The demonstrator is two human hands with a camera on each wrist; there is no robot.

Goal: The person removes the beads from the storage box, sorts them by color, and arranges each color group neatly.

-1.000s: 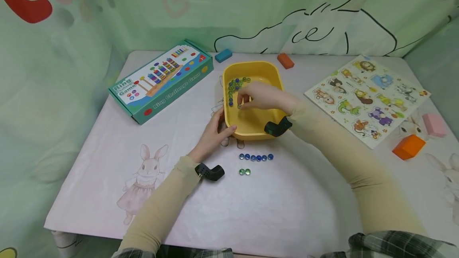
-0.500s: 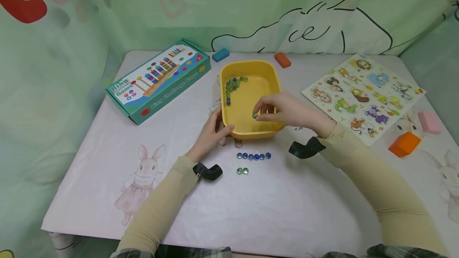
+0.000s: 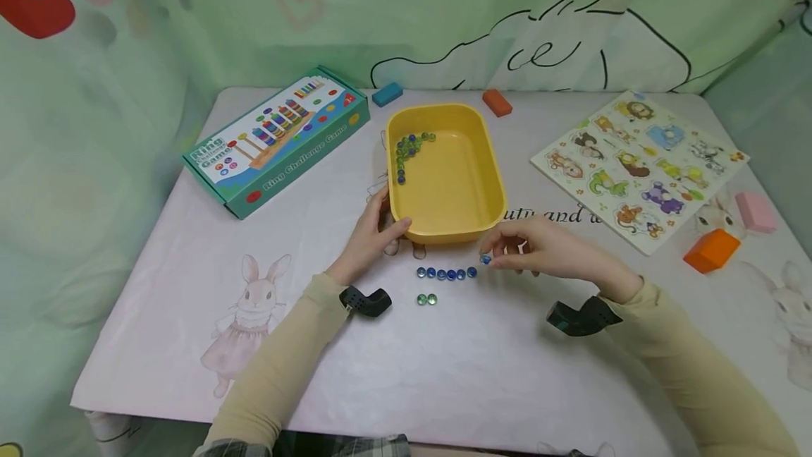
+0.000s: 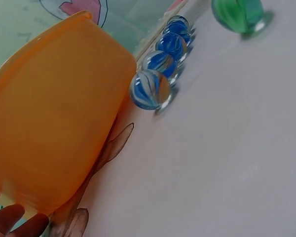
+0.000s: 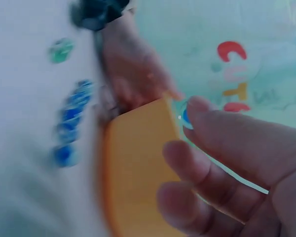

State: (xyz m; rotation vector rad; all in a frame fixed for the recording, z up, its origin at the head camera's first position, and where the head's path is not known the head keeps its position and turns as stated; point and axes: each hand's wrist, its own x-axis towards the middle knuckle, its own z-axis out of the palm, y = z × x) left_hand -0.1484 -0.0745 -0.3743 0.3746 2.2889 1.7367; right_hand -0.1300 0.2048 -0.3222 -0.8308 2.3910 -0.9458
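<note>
- The fingers of my right hand (image 3: 552,252) pinch one blue marble (image 3: 485,259); the pinch is narrow, with the thumb on one side of the glass.
- The marble is outside the yellow tub (image 3: 444,238), below its near right corner; it sits just beside the right end of a row of six blue marbles (image 3: 451,274) on the desk (image 3: 355,372); whether it touches the desk I cannot tell.
- My left hand (image 3: 368,242) grips the tub at its near left corner; the thumb lies on the rim, the fingers against the outer wall.
- The step in hand, I judge, is adding this marble to the blue row; a pair of green marbles (image 3: 432,299) sits nearer me, so colour seems to decide the place.
- The next move calls for lowering it in line with the last blue one, close but without a knock; then a gentle release, since round glass could roll off.
- More loose marbles (image 3: 412,151) lie bunched along the tub's far left side; the sorting looks only part done.
</note>
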